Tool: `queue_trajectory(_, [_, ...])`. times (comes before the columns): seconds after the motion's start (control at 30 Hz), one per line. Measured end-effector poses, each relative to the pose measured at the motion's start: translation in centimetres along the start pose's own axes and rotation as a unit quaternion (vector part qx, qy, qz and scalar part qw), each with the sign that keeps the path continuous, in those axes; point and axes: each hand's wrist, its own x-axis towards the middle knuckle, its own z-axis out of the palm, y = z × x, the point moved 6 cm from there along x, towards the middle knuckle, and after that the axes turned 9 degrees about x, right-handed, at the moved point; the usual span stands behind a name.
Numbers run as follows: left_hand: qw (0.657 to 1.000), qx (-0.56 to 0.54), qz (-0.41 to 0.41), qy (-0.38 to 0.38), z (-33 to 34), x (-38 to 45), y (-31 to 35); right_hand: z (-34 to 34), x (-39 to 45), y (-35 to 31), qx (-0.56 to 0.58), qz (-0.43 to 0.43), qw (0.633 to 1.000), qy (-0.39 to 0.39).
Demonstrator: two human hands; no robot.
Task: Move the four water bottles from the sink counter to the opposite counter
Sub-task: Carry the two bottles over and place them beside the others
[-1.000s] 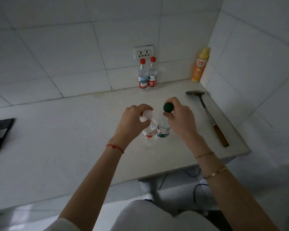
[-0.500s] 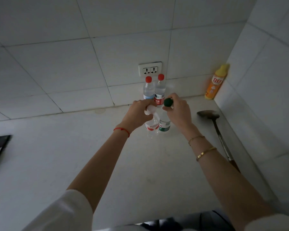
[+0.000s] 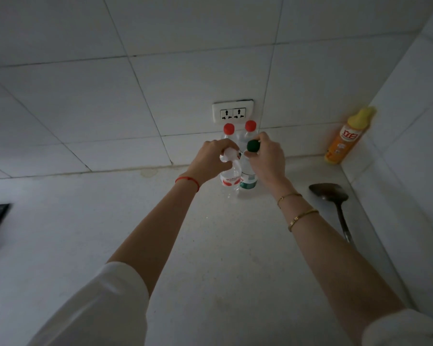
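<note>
**Q:** Report the left grip.
**A:** My left hand (image 3: 211, 161) holds the white-capped bottle (image 3: 229, 182) at the neck, with the fingers curled tight just under the cap. The body hangs below the grip, slightly tilted.

**Q:** Report the right grip.
**A:** My right hand (image 3: 267, 159) pinches the green-capped bottle (image 3: 248, 181) at the top, thumb and fingertips closed round the cap. The body hangs straight below the grip, just beside the white-capped bottle.

**Q:** Where are both bottles relative to the counter?
**A:** Both bases sit low at the white counter (image 3: 210, 245), near the back wall. I cannot tell whether they rest on it.

**Q:** Where are the other two bottles?
**A:** The left red-capped bottle (image 3: 228, 131) and the right red-capped bottle (image 3: 250, 128) stand upright side by side against the tiled wall, under the socket (image 3: 233, 112). They are directly behind my hands, which hide their lower parts.

**Q:** What else is on the counter?
**A:** An orange squeeze bottle (image 3: 345, 138) stands in the right corner. A metal ladle (image 3: 329, 193) lies to the right of my right forearm, apart from the held bottles
</note>
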Motion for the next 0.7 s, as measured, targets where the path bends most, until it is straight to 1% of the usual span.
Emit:
queue_trajectory(0.33, [1.0, -0.011, 0.011, 0.001, 2.0, 1.8, -1.1, 0.9, -0.1, 2.0, 0.007, 0.012, 1.0, -0.002])
queue_trajectory(0.53, [0.999, -0.044, 0.004, 0.015, 3.0, 2.1, -1.3, 0.8, 0.3, 2.5, 0.02, 0.01, 1.0, -0.004])
queue_trajectory(0.6, [0.996, -0.087, -0.01, 0.036, 3.2, 1.8, -1.2, 0.9, 0.2, 2.7, 0.033, 0.002, 0.999, -0.012])
queue_trajectory(0.7, [0.985, -0.143, -0.068, 0.069, 4.3, 0.7, -2.1, 1.1, -0.5, 3.2, 0.068, -0.004, 0.997, -0.022])
